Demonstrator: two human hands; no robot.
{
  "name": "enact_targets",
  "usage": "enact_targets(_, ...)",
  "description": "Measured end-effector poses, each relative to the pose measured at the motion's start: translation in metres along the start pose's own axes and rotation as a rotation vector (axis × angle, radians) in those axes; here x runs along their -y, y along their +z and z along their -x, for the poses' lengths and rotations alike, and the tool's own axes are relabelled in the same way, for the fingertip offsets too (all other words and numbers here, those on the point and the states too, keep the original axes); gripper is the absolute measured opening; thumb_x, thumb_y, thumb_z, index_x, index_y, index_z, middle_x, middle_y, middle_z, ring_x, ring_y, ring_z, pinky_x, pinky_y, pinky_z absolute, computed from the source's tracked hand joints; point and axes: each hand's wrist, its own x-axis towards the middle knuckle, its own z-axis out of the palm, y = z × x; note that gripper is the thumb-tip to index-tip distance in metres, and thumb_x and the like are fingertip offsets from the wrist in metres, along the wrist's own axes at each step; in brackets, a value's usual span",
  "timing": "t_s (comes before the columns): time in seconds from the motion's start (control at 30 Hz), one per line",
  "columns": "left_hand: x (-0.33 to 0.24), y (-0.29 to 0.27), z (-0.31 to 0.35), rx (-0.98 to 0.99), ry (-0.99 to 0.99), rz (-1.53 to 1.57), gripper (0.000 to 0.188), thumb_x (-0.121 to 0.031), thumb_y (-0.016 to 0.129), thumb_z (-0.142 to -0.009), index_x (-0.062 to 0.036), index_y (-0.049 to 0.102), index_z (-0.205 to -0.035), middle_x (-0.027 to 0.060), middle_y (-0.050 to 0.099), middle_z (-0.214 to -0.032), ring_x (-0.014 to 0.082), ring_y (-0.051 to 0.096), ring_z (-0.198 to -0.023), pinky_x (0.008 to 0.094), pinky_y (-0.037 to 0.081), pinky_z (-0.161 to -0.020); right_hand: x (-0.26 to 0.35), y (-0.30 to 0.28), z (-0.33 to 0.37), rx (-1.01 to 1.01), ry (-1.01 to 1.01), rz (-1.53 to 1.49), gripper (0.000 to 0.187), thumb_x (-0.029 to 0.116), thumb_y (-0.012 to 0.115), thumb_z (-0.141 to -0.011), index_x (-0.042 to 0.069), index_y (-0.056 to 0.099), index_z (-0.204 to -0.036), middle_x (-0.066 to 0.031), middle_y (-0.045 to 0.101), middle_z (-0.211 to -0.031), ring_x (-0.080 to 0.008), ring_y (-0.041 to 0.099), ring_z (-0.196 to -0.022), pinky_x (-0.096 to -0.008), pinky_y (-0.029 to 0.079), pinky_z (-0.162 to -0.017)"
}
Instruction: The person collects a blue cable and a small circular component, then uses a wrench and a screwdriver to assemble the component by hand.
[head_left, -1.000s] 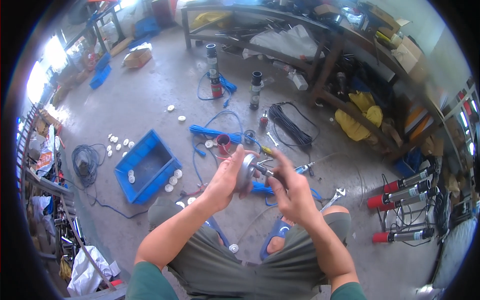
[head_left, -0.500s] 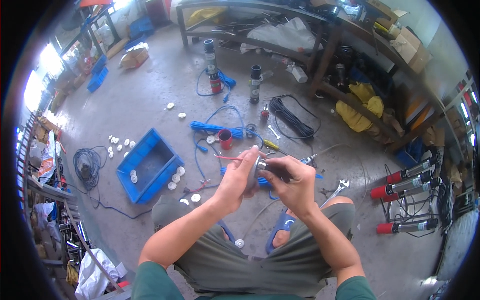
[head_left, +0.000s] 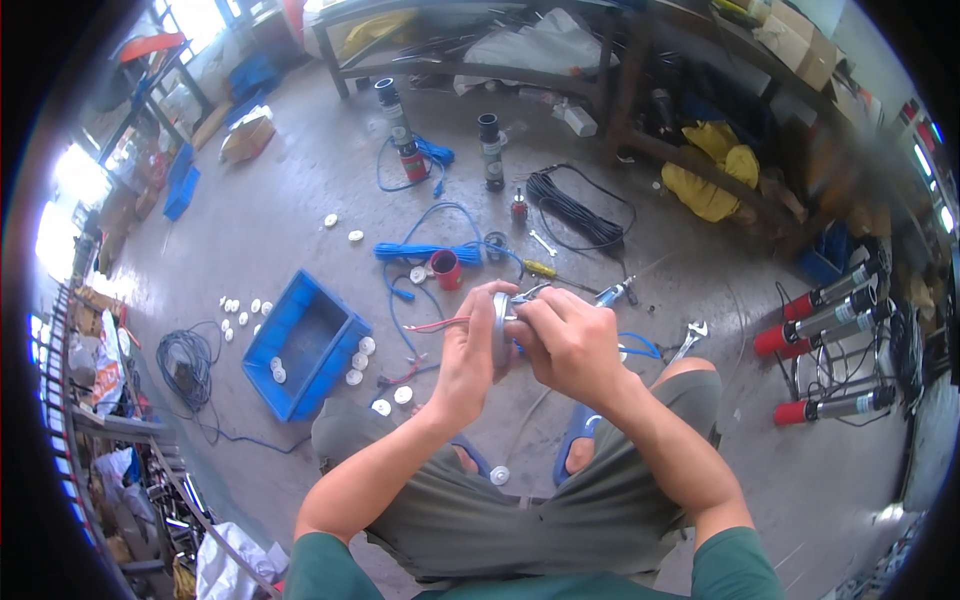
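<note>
My left hand point(head_left: 466, 350) is closed round a round grey metal part point(head_left: 499, 332), held up above my knees. Thin red wires point(head_left: 436, 324) stick out on its left side. At the other face, my right hand point(head_left: 572, 342) has its fingers pinched together against the part; what lies between them is hidden. Beyond the hands on the floor are a red cylindrical sleeve point(head_left: 446, 268), a bundled blue cable point(head_left: 425, 255), a yellow-handled screwdriver point(head_left: 539, 269) and a small spanner point(head_left: 543, 243). An adjustable wrench point(head_left: 690, 341) lies by my right knee.
A blue crate point(head_left: 343, 345) stands left, with several white discs point(head_left: 367, 346) around and in it. Two cylindrical pumps point(head_left: 491, 155) stand ahead, near a black cable coil point(head_left: 575, 212). More pumps point(head_left: 825, 318) rest at right. A workbench point(head_left: 625, 140) runs along the back.
The grey part is turned more edge-on. My right hand has rolled over, its back now upward and its fingers pinched closer to the part. The whole view has shifted slightly.
</note>
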Motion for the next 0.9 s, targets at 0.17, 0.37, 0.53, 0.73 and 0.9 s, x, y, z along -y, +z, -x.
enact_targets(0.17, 0.006, -0.006, -0.004, 0.049, 0.475, -0.446, 0.038, -0.037, 0.048, -0.107, -0.0081, 0.056, -0.131, -0.008, 0.041, -0.076, 0.0013, 0.033, -0.065, 0.0218, 0.024, -0.056, -0.004, -0.006, 0.002, 0.195, 0.473, -0.651, 0.03, 0.026, 0.067, -0.096, -0.001, 0.068, -0.084, -0.0137, 0.065, -0.067, -0.0167, 0.059, -0.053, -0.0346, 0.044, -0.051)
enact_targets(0.37, 0.003, 0.005, -0.008, -0.087, -0.256, 0.012, 0.047, -0.054, 0.042, -0.105, -0.0118, 0.061, -0.115, -0.0022, 0.057, -0.073, 0.0079, 0.05, -0.049, 0.022, 0.029, -0.039, 0.0, 0.005, 0.017, -0.126, 0.388, -0.505, 0.02, 0.012, 0.08, -0.082, -0.001, 0.07, -0.092, -0.0165, 0.07, -0.085, -0.0276, 0.07, -0.071, -0.0364, 0.054, -0.064)
enact_targets(0.53, 0.0, -0.003, -0.011, 0.024, -0.508, 0.111, 0.051, -0.059, 0.038, -0.104, -0.0141, 0.061, -0.112, -0.0004, 0.06, -0.072, 0.0111, 0.052, -0.046, 0.0231, 0.028, -0.038, -0.011, 0.002, 0.024, -0.048, 0.109, -0.155, 0.026, 0.004, 0.075, -0.08, 0.003, 0.068, -0.105, -0.0118, 0.066, -0.089, -0.0299, 0.069, -0.076, -0.0349, 0.054, -0.063)
enact_targets(0.73, 0.017, -0.003, -0.005, 0.035, 0.555, -0.59, 0.038, -0.031, 0.053, -0.102, -0.0037, 0.057, -0.128, -0.0035, 0.051, -0.083, 0.0031, 0.041, -0.07, 0.0224, 0.032, -0.06, -0.015, 0.004, 0.023, 0.33, 0.71, -0.939, 0.044, 0.032, 0.052, -0.106, -0.005, 0.067, -0.087, -0.0112, 0.066, -0.072, -0.0109, 0.06, -0.071, -0.0328, 0.047, -0.066)
enact_targets(0.9, 0.009, -0.001, -0.004, -0.017, 0.098, -0.215, 0.035, -0.037, 0.053, -0.104, -0.0086, 0.059, -0.123, -0.0034, 0.054, -0.078, 0.002, 0.044, -0.06, 0.019, 0.03, -0.051, 0.009, -0.005, 0.007, 0.047, 0.754, -0.657, 0.026, 0.022, 0.069, -0.095, -0.004, 0.066, -0.093, -0.0174, 0.07, -0.077, -0.0235, 0.069, -0.068, -0.0356, 0.052, -0.066)
